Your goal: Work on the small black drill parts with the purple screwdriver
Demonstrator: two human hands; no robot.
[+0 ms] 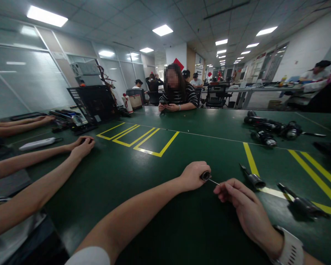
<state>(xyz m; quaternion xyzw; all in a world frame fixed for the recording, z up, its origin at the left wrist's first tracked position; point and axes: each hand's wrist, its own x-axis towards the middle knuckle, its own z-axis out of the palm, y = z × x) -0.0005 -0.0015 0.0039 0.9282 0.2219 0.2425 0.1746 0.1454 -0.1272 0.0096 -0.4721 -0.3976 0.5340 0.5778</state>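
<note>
My left hand (193, 176) is wrapped round a dark cylindrical part (205, 176), whose round, hollow end faces right. The rest of that part is hidden in the fist. Just to the right, my right hand (241, 202) pinches a thin, pale metal rod or wire (214, 182) between thumb and fingers. The rod's far tip meets the part's open end; whether it goes inside I cannot tell. Beside my right hand lie a dark metal piece (255, 180) with a cup-like end and narrow stem, and a similar, longer piece (303, 204).
Yellow tape outlines (147, 151) mark the green table (121, 206). Several dark metal parts (267, 129) lie at the far right. A co-worker's hands (82, 145) rest at left, near a white device (40, 143) and a black open casing (95, 103). A person (179, 92) sits opposite.
</note>
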